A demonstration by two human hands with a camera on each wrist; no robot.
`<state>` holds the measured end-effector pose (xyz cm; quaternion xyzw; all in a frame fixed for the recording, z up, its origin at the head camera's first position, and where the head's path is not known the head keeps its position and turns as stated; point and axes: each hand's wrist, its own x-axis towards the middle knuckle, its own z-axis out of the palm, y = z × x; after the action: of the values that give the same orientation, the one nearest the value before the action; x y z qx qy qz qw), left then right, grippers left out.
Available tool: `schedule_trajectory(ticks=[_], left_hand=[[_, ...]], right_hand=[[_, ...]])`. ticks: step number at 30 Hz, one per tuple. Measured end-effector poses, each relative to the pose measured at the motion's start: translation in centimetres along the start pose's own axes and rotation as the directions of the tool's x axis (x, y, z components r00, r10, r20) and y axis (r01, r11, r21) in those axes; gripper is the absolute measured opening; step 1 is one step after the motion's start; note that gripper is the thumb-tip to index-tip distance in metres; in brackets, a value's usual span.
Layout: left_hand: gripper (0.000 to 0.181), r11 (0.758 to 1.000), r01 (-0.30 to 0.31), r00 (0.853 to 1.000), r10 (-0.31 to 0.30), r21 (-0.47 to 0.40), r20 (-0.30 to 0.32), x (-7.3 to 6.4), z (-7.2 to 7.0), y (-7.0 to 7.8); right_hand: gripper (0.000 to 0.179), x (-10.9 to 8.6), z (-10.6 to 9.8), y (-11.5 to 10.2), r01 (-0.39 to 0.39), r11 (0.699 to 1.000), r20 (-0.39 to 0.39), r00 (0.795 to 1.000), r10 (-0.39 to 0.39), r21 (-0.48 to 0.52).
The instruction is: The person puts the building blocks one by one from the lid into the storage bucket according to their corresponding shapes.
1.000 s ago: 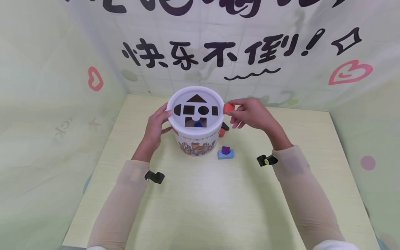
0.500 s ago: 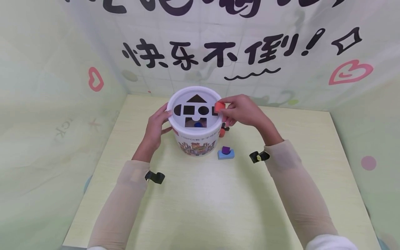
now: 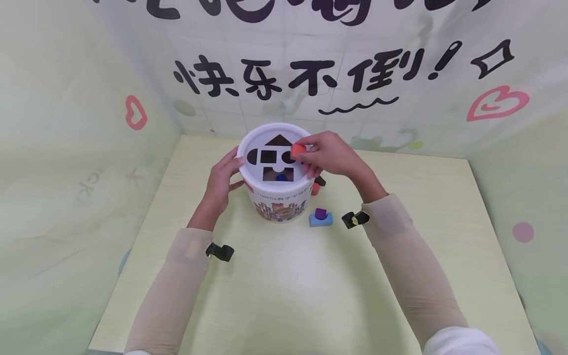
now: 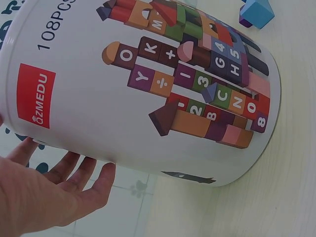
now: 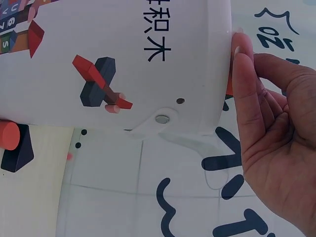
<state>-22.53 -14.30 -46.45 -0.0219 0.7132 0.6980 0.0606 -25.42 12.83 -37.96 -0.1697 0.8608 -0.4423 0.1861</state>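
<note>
A white toy-block bucket (image 3: 280, 207) stands upright on the table, its lid (image 3: 254, 172) pierced by several shaped holes. My left hand (image 3: 219, 180) holds the bucket's left side, thumb on the rim. In the left wrist view its fingertips touch the printed wall. Over the lid's right part, my right hand (image 3: 335, 155) pinches a small red-orange block (image 3: 298, 151) between thumb and fingers. The block partly covers the round hole in the head view. From the right wrist, only a red sliver of it (image 5: 229, 88) shows behind the rim. Something blue shows through the notched front hole.
Right of the bucket lie a light blue notched block (image 3: 326, 221) with a purple block (image 3: 321, 213) in its notch, a red cylinder (image 3: 315, 189) and a dark block (image 5: 19, 155). A printed backdrop (image 3: 284, 108) rises behind the pale wooden table (image 3: 284, 286).
My right hand has moved left with the red-orange block, from beside the bucket's rim to over the lid. My left hand and the bucket have stayed in place.
</note>
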Motion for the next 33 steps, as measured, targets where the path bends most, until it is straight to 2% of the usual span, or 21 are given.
schedule_trajectory(ticks=[8, 17, 24, 33], left_hand=[[0.051, 1.000, 0.001, 1.000, -0.001, 0.004, 0.001, -0.1, -0.1, 0.0], [0.049, 1.000, -0.003, 1.000, 0.003, 0.002, -0.010, 0.0, 0.0, 0.0], [0.050, 1.000, 0.004, 1.000, -0.004, -0.002, -0.010, 0.0, 0.0, 0.0], [0.049, 1.000, -0.003, 1.000, 0.003, 0.003, -0.007, 0.1, 0.0, -0.1]], right_hand=[[0.032, 1.2, 1.0, -0.5, 0.018, 0.999, 0.013, 1.000, -0.018, 0.031], [0.020, 2.1, 2.2, -1.2, 0.035, 0.998, 0.037, 0.999, -0.037, 0.049], [0.022, 2.9, 3.0, -1.3, 0.034, 0.998, 0.053, 0.998, -0.036, 0.048], [0.025, 3.5, 3.9, -2.0, 0.091, 0.995, 0.055, 0.994, -0.093, 0.027]])
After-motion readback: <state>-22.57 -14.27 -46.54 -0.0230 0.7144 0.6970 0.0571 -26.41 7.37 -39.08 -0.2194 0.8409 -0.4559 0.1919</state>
